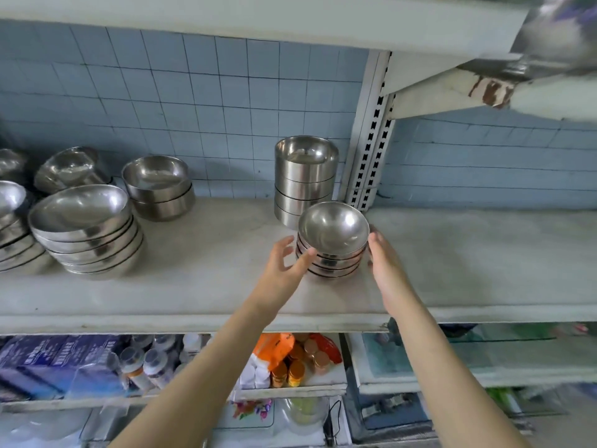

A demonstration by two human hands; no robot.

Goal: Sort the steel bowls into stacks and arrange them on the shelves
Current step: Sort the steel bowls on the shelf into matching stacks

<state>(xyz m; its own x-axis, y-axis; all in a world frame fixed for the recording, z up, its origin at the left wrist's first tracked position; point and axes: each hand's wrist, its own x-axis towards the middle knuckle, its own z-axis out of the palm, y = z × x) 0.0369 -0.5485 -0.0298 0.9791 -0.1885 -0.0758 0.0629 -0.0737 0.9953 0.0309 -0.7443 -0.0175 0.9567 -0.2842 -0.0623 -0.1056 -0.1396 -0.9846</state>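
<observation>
A stack of several small steel bowls (332, 240) stands on the middle shelf (206, 286), slightly right of centre. My left hand (284, 263) touches the stack's left side with thumb and spread, nearly straight fingers. My right hand (384, 257) lies flat against the stack's right side. Directly behind stands a taller stack of straight-walled steel bowls (305, 176). To the left sit a pair of deep bowls (158, 185), a stack of wide bowls (87, 231), a tilted bowl (69, 168) and more bowls (13, 218) at the frame's left edge.
A perforated white upright (368, 137) divides the shelving behind the bowls. An upper shelf (258, 21) overhangs, with a rusty bracket (491, 88) at right. The lower shelf holds blue packages (55, 360), bottles (142, 363), gold-lidded jars (290, 370) and an orange bag (274, 347).
</observation>
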